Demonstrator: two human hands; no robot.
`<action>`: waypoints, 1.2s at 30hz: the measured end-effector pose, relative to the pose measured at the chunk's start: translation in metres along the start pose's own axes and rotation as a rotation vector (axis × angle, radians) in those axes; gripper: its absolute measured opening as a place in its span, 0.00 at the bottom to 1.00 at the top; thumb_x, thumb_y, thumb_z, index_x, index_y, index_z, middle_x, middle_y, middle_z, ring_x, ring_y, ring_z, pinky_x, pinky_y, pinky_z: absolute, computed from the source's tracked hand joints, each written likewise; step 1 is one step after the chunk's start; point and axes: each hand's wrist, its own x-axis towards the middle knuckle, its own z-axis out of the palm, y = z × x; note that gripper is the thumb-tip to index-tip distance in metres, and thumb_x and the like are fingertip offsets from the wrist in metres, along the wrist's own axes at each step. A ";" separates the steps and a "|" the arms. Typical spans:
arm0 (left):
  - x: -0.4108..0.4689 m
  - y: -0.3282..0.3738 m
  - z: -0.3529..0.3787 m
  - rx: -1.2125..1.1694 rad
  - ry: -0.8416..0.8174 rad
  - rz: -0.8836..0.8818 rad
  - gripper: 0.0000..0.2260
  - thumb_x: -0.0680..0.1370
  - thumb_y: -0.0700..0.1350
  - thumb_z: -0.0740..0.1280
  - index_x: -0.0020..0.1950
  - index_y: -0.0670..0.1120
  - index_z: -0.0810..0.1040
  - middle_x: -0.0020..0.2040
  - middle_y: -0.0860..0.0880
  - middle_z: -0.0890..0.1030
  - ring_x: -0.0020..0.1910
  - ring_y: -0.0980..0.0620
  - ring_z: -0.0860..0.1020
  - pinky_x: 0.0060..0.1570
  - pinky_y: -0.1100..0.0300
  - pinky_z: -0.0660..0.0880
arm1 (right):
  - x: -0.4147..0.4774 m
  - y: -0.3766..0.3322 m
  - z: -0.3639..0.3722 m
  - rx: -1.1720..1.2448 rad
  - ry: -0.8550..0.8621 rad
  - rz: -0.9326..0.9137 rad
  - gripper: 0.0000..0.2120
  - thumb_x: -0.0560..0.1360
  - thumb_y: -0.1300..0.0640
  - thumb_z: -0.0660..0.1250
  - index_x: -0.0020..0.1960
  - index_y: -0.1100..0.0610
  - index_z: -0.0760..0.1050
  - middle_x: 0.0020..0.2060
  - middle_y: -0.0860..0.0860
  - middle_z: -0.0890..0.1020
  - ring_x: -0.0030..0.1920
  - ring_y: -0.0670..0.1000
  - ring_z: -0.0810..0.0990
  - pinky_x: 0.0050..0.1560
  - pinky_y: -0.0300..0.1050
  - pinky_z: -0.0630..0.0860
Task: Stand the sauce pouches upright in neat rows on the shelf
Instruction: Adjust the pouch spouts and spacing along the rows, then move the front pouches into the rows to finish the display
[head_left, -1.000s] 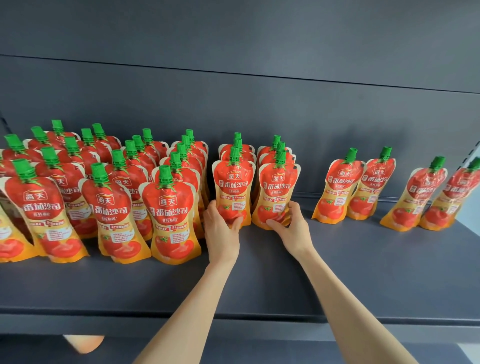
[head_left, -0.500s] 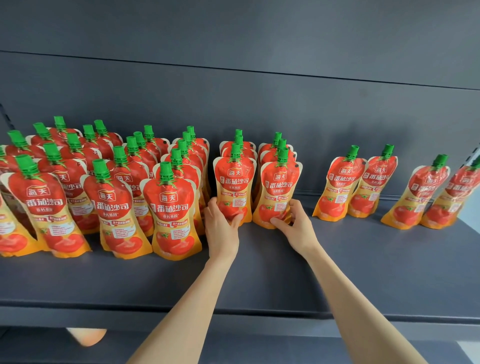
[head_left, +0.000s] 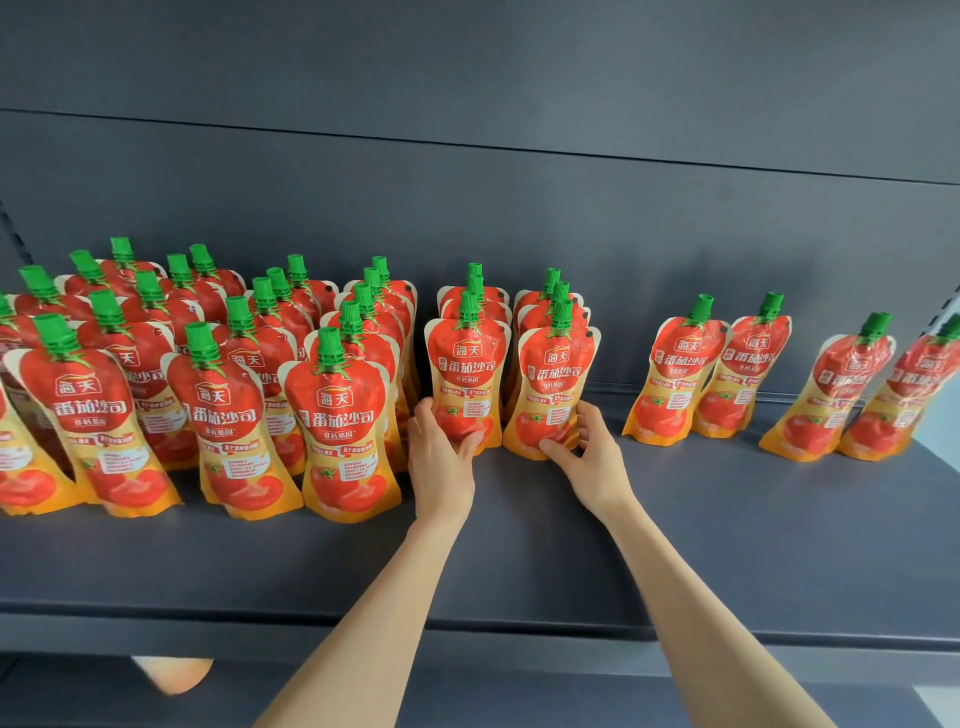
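Red and orange tomato sauce pouches with green caps stand on a dark grey shelf (head_left: 519, 561). Two short rows stand in the middle. My left hand (head_left: 440, 457) grips the base of the front pouch of the left row (head_left: 467, 364), thumb on its front. My right hand (head_left: 592, 457) grips the base of the front pouch of the right row (head_left: 556, 374), thumb across its lower front. A dense block of several upright pouches (head_left: 208, 374) fills the left side.
Two pouches (head_left: 711, 374) lean against the back wall right of centre, and two more (head_left: 857, 395) lean at the far right. Bare shelf lies in front of all the rows and between the groups. The shelf's front lip (head_left: 467, 639) runs below my forearms.
Both hands keep their hold on the two front pouches. The pouches and hands have shifted only slightly; the right thumb now lies further across its pouch.
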 end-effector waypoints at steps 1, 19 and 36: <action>0.000 0.000 0.000 0.004 0.000 0.003 0.28 0.74 0.48 0.70 0.69 0.43 0.62 0.66 0.43 0.70 0.66 0.45 0.70 0.63 0.51 0.70 | 0.000 0.000 0.000 -0.004 0.004 0.002 0.26 0.74 0.59 0.68 0.68 0.57 0.63 0.63 0.53 0.75 0.63 0.52 0.74 0.57 0.39 0.69; -0.008 0.005 -0.008 0.079 -0.078 0.011 0.32 0.75 0.46 0.68 0.74 0.42 0.56 0.72 0.42 0.65 0.71 0.44 0.65 0.67 0.51 0.66 | -0.006 -0.008 -0.002 -0.035 0.038 0.054 0.27 0.74 0.59 0.69 0.69 0.58 0.62 0.63 0.54 0.75 0.63 0.53 0.74 0.58 0.41 0.70; -0.047 0.119 0.042 -0.218 -0.158 0.414 0.10 0.77 0.43 0.66 0.58 0.43 0.75 0.54 0.49 0.77 0.55 0.51 0.75 0.53 0.62 0.71 | -0.021 -0.009 -0.126 -0.029 0.402 0.026 0.06 0.76 0.60 0.64 0.52 0.58 0.77 0.46 0.50 0.81 0.45 0.44 0.79 0.40 0.28 0.73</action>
